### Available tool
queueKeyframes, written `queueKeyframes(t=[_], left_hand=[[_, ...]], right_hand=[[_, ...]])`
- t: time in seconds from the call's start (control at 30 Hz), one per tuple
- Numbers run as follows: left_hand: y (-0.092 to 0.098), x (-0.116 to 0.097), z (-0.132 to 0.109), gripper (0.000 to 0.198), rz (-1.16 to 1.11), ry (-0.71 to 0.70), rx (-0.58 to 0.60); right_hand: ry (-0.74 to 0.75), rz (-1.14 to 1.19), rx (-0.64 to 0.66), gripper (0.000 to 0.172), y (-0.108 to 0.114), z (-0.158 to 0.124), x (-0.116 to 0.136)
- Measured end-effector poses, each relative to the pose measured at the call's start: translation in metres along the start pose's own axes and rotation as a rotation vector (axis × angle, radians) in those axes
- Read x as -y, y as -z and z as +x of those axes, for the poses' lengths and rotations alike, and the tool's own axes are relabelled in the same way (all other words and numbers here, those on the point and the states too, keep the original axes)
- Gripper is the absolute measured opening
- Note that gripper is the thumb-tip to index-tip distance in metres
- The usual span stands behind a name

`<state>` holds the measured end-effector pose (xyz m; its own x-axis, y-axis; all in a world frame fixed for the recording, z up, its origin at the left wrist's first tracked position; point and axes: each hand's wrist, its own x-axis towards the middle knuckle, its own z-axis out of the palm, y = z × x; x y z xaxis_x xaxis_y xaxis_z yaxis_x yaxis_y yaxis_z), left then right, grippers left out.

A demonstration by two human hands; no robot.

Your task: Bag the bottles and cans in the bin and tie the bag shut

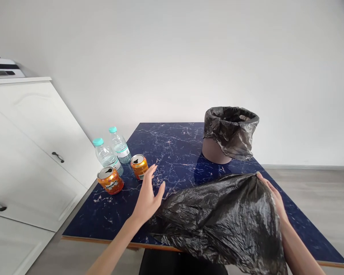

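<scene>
My right hand (276, 196) pinches the upper right corner of a black plastic garbage bag (223, 214), which spreads across the front of the table and hangs over its edge. My left hand (149, 196) is raised with fingers apart, holding nothing, close to an orange soda can (139, 167). Left of that stands a second opened soda can (111, 181), its label reading Mirinda. Behind the cans are two clear water bottles with teal caps, a nearer bottle (106, 156) and a farther bottle (119, 147).
A brownish trash bin (215, 152) lined with a black bag (232, 128) stands at the table's back right. The table (174, 145) has a dark blue marbled top. A white cabinet (31, 152) is on the left, and a black chair (180, 263) is under the front edge.
</scene>
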<state>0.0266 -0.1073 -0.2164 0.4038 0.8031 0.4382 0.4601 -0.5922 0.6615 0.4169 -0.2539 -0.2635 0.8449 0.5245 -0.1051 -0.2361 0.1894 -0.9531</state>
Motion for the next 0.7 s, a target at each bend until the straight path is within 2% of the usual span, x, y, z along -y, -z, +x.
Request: queueKeyframes(t=[0.07,0.13,0.3,0.5,0.7], left_hand=[[-0.008,0.014,0.012,0.06,-0.105,0.121,0.03],[-0.012,0.032,0.025,0.058,-0.149,0.183,-0.003],[0.001,0.066,0.046,0.053,-0.118,0.213,-0.085],[0.018,0.086,0.061,0.039,-0.099,0.202,-0.103],[0.025,0.093,0.068,0.04,-0.08,0.191,-0.081]], right_hand=[[-0.026,0.022,-0.039,0.055,0.001,0.002,-0.003],[-0.058,0.026,-0.048,0.055,0.003,0.005,-0.005],[-0.024,0.004,-0.049,0.053,0.003,0.009,-0.007],[-0.045,0.016,-0.049,0.057,-0.004,0.002,-0.001],[-0.056,-0.013,-0.024,0.057,-0.004,-0.005,0.006]])
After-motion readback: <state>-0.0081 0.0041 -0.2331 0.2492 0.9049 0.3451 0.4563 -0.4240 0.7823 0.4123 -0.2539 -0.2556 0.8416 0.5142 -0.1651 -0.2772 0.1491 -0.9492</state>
